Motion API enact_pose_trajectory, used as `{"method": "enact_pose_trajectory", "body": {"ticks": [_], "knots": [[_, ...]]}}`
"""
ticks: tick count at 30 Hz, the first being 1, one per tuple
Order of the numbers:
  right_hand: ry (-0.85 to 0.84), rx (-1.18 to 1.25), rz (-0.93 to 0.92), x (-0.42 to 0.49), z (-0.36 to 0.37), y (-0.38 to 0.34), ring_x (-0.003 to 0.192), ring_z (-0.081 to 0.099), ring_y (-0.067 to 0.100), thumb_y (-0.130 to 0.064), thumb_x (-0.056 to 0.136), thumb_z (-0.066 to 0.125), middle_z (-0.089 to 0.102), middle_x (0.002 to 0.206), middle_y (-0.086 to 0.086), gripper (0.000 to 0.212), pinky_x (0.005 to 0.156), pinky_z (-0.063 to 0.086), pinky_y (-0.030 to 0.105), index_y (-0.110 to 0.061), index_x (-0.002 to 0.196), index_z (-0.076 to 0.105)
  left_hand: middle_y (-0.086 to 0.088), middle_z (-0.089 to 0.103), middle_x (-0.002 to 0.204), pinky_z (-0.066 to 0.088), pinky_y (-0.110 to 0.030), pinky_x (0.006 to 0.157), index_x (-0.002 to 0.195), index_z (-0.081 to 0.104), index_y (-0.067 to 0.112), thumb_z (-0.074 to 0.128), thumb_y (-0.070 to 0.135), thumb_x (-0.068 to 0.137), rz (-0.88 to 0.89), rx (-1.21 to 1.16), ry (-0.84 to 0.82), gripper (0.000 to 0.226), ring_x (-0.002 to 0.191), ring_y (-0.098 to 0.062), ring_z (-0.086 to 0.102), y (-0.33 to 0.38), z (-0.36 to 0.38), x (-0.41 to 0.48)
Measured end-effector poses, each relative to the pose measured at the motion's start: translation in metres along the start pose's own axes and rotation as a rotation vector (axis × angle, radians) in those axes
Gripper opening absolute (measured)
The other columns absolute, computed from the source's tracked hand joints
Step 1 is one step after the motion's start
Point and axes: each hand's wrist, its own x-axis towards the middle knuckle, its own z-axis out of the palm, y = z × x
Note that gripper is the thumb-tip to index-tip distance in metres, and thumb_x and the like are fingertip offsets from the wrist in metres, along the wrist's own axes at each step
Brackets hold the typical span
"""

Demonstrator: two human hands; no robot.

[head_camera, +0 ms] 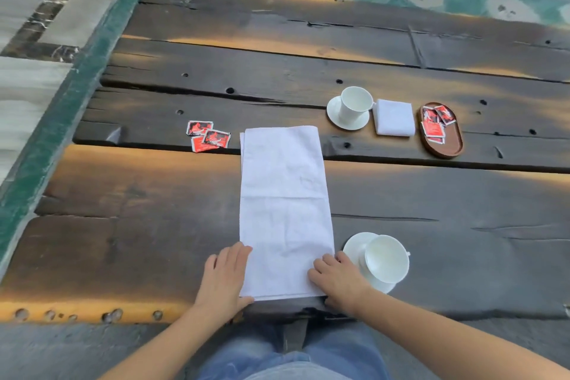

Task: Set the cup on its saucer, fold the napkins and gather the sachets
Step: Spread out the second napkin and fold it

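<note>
A long white napkin [283, 200], folded into a strip, lies lengthwise in front of me on the wooden table [154, 225]. My left hand [226, 274] grips its near left corner and my right hand [336, 278] its near right corner. Just right of my right hand a white cup [387, 257] stands on its saucer [354, 245]. Three red sachets [208, 136] lie loose to the left of the napkin's far end. Further back stand a second cup [354, 103] on a saucer [334, 116], a folded napkin [393, 117] and a brown oval tray [447, 142] holding several red sachets [435, 123].
The table's near edge runs just under my hands, with my jeans [277, 358] below it. Gaps and holes run between the dark planks. A green patterned carpet [61, 108] and stone floor lie beyond the table's left and far edges.
</note>
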Motion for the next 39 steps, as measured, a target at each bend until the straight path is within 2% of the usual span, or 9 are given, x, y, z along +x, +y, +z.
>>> {"method": "enact_pose_trajectory", "body": {"ticks": [4,6,10,14,16,22,28,32,39], "knots": [[-0.013,-0.031,-0.089,0.007,-0.005,0.0,0.102,0.055,0.032,-0.014,0.081,0.058,0.06,0.109,0.011,0.024,0.087,0.043,0.037,-0.013,0.105,0.06,0.001,-0.002,0.162,-0.01,-0.05,0.117,0.147,0.022,0.024,0.052,0.068,0.073,0.191,0.02,-0.192,0.091,0.15,-0.021,-0.003,-0.005,0.014,-0.003],[-0.034,0.102,-0.07,0.01,-0.003,0.004,0.104,0.054,0.035,-0.007,0.086,0.047,0.058,0.111,0.017,0.023,0.082,0.041,0.041,-0.008,0.107,0.055,0.004,0.004,0.162,-0.019,-0.048,0.116,0.147,0.025,0.026,0.05,0.071,0.07,0.186,0.001,-0.165,0.093,0.15,-0.02,0.001,-0.007,0.018,-0.007],[0.094,0.516,0.017,0.008,-0.023,0.017,0.08,0.052,0.03,-0.014,0.076,0.046,0.059,0.084,0.007,0.008,0.062,0.032,0.032,-0.022,0.078,0.044,0.008,0.06,0.134,0.026,-0.047,0.11,0.116,0.065,0.03,0.056,0.077,0.051,0.196,-0.004,-0.087,0.081,0.123,-0.013,0.057,-0.004,0.007,-0.015],[0.18,1.031,0.138,0.004,-0.055,0.038,0.063,0.036,0.015,-0.01,0.074,0.05,0.041,0.065,-0.009,0.026,0.057,0.03,0.028,-0.028,0.068,0.032,0.009,0.068,0.093,0.044,-0.036,0.1,0.08,0.057,0.036,0.057,0.032,0.079,-0.02,-0.481,-0.064,0.004,0.098,-0.02,0.064,-0.011,-0.012,0.004],[0.153,1.192,0.137,0.004,-0.071,0.055,0.065,0.035,0.011,-0.004,0.077,0.05,0.04,0.069,-0.011,0.026,0.059,0.03,0.023,-0.024,0.069,0.036,0.011,0.062,0.068,0.048,-0.028,0.07,0.065,0.056,0.034,0.058,0.024,0.082,-0.114,-0.784,-0.127,0.019,0.072,-0.011,0.06,-0.024,-0.037,0.021],[0.182,1.43,0.211,0.034,-0.122,0.118,0.068,0.04,0.01,-0.004,0.089,0.048,0.045,0.079,-0.005,0.019,0.049,0.033,0.017,-0.023,0.086,0.051,0.017,0.075,0.079,0.048,-0.008,0.061,0.084,0.071,0.023,0.064,0.012,0.088,-0.165,-1.24,-0.243,0.013,0.074,0.005,0.068,-0.063,-0.113,0.087],[0.554,1.374,0.44,0.109,-0.147,0.165,0.084,0.049,0.016,-0.003,0.086,0.053,0.052,0.102,0.004,0.025,0.074,0.043,0.027,-0.011,0.11,0.054,-0.013,0.059,0.124,0.046,-0.019,0.073,0.124,0.048,0.003,0.057,0.003,0.09,-0.313,-1.183,0.1,0.035,0.1,-0.017,0.058,-0.061,-0.136,0.169],[0.643,0.971,0.468,0.118,-0.119,0.159,0.11,0.047,0.022,-0.012,0.085,0.058,0.048,0.124,0.006,0.037,0.091,0.044,0.038,-0.014,0.121,0.051,-0.005,0.047,0.13,0.041,-0.035,0.096,0.127,0.042,0.013,0.059,0.01,0.087,-0.307,-0.849,0.289,0.044,0.119,-0.022,0.047,-0.062,-0.124,0.187],[0.149,0.455,0.056,0.086,-0.048,0.115,0.122,0.039,0.018,-0.044,0.071,0.066,0.042,0.13,-0.004,0.053,0.094,0.037,0.034,-0.027,0.117,0.047,0.005,0.03,0.153,0.015,-0.037,0.118,0.138,0.036,0.026,0.054,0.052,0.082,0.305,-0.126,-0.133,0.064,0.142,-0.015,0.025,-0.046,-0.054,0.138]]}}
